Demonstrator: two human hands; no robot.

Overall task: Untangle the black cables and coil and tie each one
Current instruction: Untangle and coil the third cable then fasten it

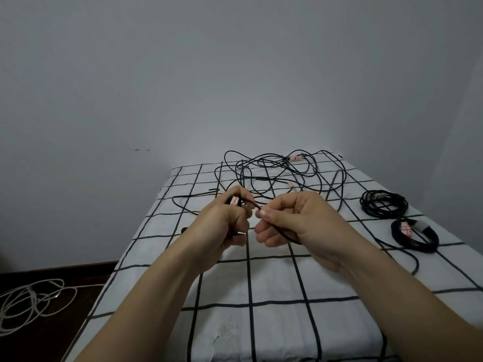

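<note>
Head cam, looking fwd and down: I'm seeing both bare forearms reaching out over a surface (274,283) covered w/ a white cloth in a black grid pattern, set against a plain grey wall.

The left hand (224,218) is curling closed around a black cable (281,232), w/ a red-and-white tag (234,200) showing betw. its fingers. The right hand (295,223) is pinching the same cable betw. thumb and forefinger; the cable is running on under the palm. The hands are sitting just beside each other, a short stretch of cable bridging them above the surface.

Behind the hands, a loose tangle of black cables (277,173) is sprawling across the far end of the surface, tagged connectors mixed in. On the right side, two coiled black bundles are lying near each other: the far coil (384,205) and the near coil (415,236), which is carrying a red-and-white tag.

Lower left, on the dark floor, a pale cord (31,301) is lying in loose loops.
</note>
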